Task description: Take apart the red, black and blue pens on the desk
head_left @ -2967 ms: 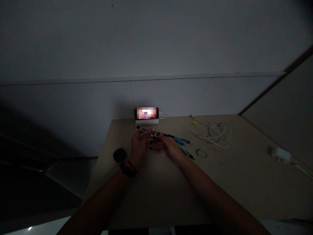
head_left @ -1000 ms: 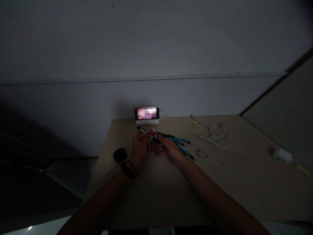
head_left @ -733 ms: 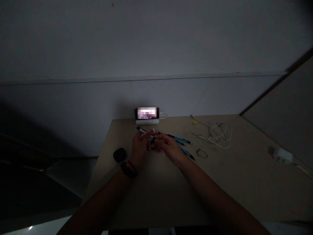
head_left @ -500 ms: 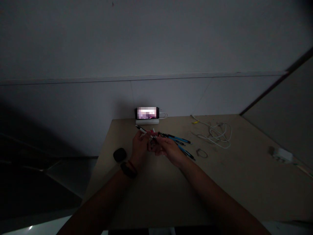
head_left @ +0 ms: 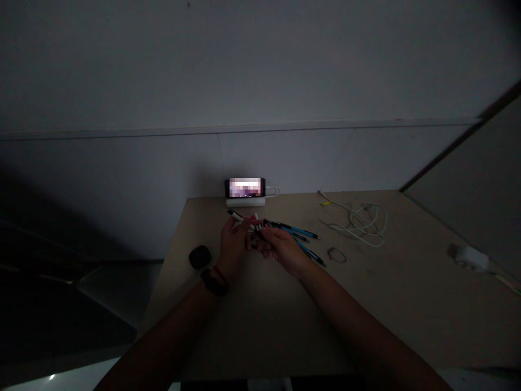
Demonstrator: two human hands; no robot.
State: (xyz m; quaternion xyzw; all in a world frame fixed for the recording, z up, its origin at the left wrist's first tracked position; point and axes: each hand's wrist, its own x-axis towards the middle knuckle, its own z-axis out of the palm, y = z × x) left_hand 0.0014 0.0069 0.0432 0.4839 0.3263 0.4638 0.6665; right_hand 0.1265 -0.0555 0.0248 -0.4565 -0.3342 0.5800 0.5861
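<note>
Over the middle of the table, my left hand [head_left: 235, 241] is closed on a white pen with a black end [head_left: 236, 215]. The pen slants up and to the left. My right hand [head_left: 284, 247] is closed beside it, thumb and fingers pinching at the pen's lower right end, where small dark and white parts show. Fingers and dim light hide the exact grip. Several blue-and-black pens [head_left: 311, 254] lie on the table, just right of and behind my right hand. Small red and white pieces [head_left: 254, 217] show behind the fingertips.
A lit phone [head_left: 245, 188] leans at the wall on a white block [head_left: 246, 202]. A black rounded case [head_left: 199, 257] lies left of my left hand. To the right are a grey loop [head_left: 336, 255], a coiled white cable [head_left: 362, 225] and a white adapter [head_left: 472, 258] on the table [head_left: 391, 309].
The pen's black end has shifted very slightly to the right, and my right fingers have moved a little at its lower end. Everything on the table stays in place.
</note>
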